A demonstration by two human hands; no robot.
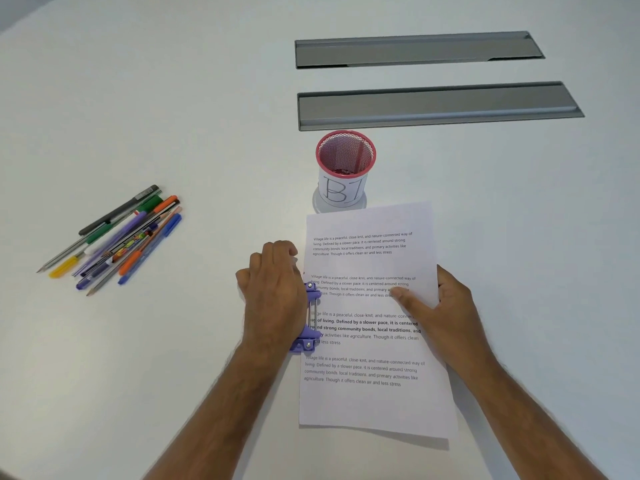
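A printed sheet of paper [370,403] with several text paragraphs lies on the white table in front of me. A purple hole punch [309,315] sits over the paper's left edge. My left hand [273,292] lies on top of the punch with its fingers curled over it. My right hand [440,306] holds the paper's right edge, thumb on top of the sheet and fingers hidden beneath. The sheet's near end is lifted slightly off the table.
A pink mesh pen cup [344,168] with a white label stands just beyond the paper. A pile of pens and pencils [117,237] lies at the left. Two grey metal cable hatches [436,105] are set into the white table [173,98] at the back.
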